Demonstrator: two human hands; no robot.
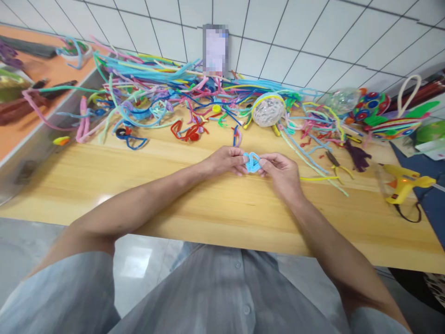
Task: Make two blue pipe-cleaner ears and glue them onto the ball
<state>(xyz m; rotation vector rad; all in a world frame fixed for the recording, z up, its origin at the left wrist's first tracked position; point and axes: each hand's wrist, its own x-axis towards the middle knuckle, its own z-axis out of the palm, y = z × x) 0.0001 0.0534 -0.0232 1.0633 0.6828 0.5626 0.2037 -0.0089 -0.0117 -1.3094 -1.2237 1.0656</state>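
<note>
Wall (299,28): white, dark grid lines.
Counter (194,213): light wood, visible grain.
Floor (31,241): pale grey, glossy, reflecting bright light.

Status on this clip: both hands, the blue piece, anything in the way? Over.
Left hand and right hand pinching light-blue piece. Piece bent, roughly triangular loop showing. Colored stems heaped beyond, not between hands.
</note>
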